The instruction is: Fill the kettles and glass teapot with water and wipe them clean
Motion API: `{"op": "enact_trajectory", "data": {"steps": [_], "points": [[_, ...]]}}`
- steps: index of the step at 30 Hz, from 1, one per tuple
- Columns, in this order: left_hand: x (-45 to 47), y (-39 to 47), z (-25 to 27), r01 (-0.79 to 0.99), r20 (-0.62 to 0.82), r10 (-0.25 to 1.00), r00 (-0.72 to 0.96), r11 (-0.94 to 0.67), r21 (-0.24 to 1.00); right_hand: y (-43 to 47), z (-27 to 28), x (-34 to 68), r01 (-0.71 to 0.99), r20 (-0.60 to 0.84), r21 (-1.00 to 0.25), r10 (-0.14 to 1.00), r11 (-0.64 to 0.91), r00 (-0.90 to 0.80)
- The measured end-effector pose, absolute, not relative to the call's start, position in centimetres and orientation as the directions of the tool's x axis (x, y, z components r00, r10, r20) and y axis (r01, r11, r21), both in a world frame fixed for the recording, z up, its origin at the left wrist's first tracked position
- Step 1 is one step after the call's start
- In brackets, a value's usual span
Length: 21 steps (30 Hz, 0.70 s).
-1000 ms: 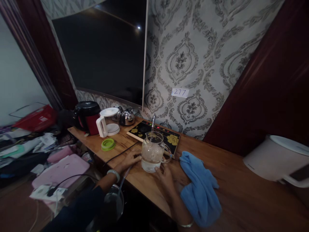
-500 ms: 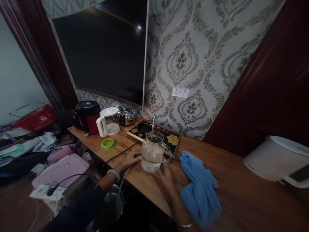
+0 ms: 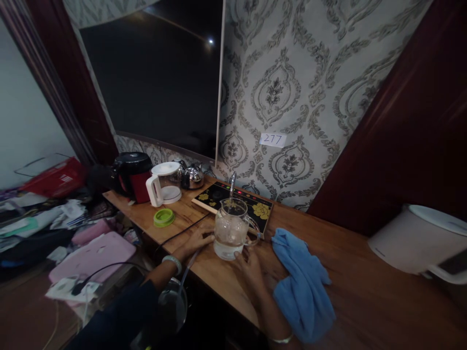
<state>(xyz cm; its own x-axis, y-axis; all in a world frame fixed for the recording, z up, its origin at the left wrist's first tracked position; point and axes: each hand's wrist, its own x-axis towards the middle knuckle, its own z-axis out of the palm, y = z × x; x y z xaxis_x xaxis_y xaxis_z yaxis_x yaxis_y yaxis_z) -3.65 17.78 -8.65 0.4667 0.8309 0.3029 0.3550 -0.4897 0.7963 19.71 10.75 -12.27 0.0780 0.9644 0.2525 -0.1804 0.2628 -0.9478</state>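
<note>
A clear glass teapot (image 3: 229,238) without a lid stands upright near the front of the wooden table, partly filled with clear liquid. My left hand (image 3: 197,241) touches its left side with the fingertips. Low on its right, below the glass handle, are the curved fingers of my right hand (image 3: 251,265). Between them, my two hands hold the teapot. Behind it rises a curved metal spout (image 3: 232,185), from a black tea stove panel with gold flowers (image 3: 261,210). Whether water is running from the spout is hard to make out.
A blue cloth (image 3: 301,287) lies to the right, and a large white kettle (image 3: 416,238) stands farther right. A green ring-shaped lid (image 3: 164,217), a white-handled glass jug (image 3: 166,182) and a red-black kettle (image 3: 134,177) are at left. Clutter lies beyond the table's left edge.
</note>
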Motion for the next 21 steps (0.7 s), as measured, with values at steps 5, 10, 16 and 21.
{"op": "enact_trajectory", "data": {"steps": [5,10,16,21], "points": [[-3.69,17.85,-8.85,0.361,0.296,0.842,0.451,-0.476,0.802,10.57,-11.94,19.57,-0.180,0.248,-0.949,0.965,0.260,0.082],[-3.53,17.54,-8.43,0.345,0.309,0.829,0.465,-0.491,0.800,10.74,-12.17,19.72,-0.155,0.239,-0.956,0.967,0.250,0.084],[-3.41,17.62,-8.37,0.319,0.330,0.820,0.468,-0.505,0.802,10.79,-12.52,19.69,-0.170,0.230,-0.956,0.970,0.241,0.083],[-3.48,17.65,-8.51,0.356,0.316,0.833,0.455,-0.495,0.792,10.79,-12.46,19.66,-0.167,0.237,-0.954,0.967,0.250,0.091]]}}
